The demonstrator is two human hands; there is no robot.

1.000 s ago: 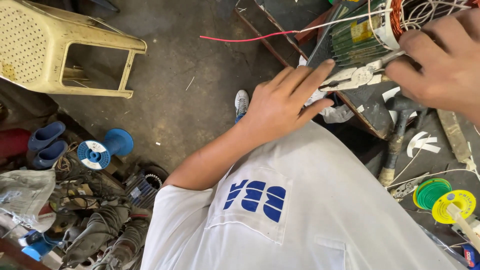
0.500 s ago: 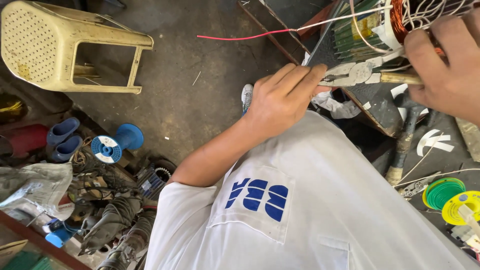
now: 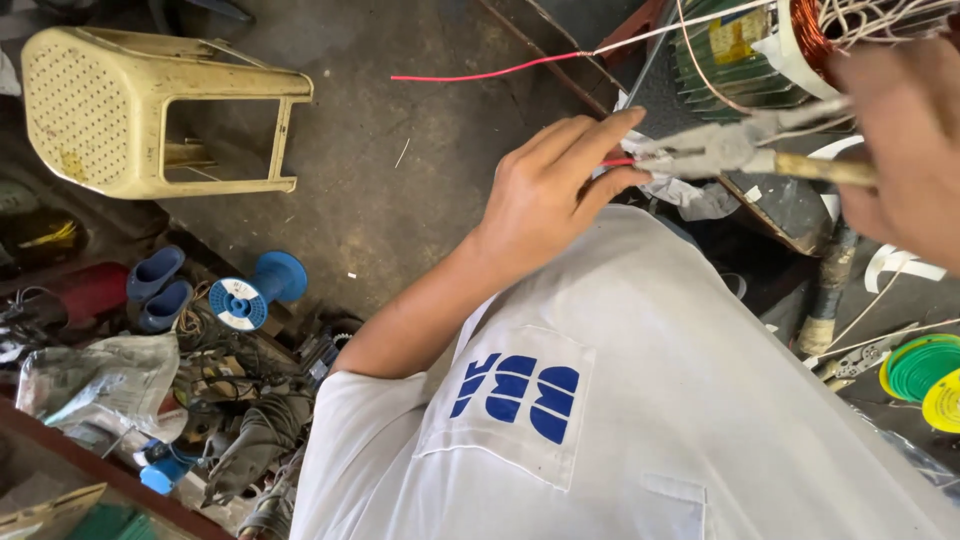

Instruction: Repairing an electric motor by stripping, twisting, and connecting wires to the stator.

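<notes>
My left hand (image 3: 555, 190) reaches out from my white shirt, and its fingertips pinch a short red wire end (image 3: 618, 161) right at the jaws of a pair of pliers (image 3: 715, 150). My right hand (image 3: 900, 150), blurred at the right edge, grips the pliers' yellowish handle. Just above them sits a green motor stator (image 3: 735, 45) with copper winding (image 3: 805, 35) and loose pale leads. A long red wire (image 3: 480, 74) runs left from the stator over the floor.
A cream plastic stool (image 3: 130, 110) stands on the grey floor at top left. A blue spool (image 3: 245, 295), blue boots (image 3: 155, 290), crumpled paper and motor scrap lie at lower left. Green and yellow wire reels (image 3: 920, 375) are at the right edge.
The pliers now lie more level, and my left fingertips have closed in on their jaws and the red wire end. My right hand has slid toward the right edge.
</notes>
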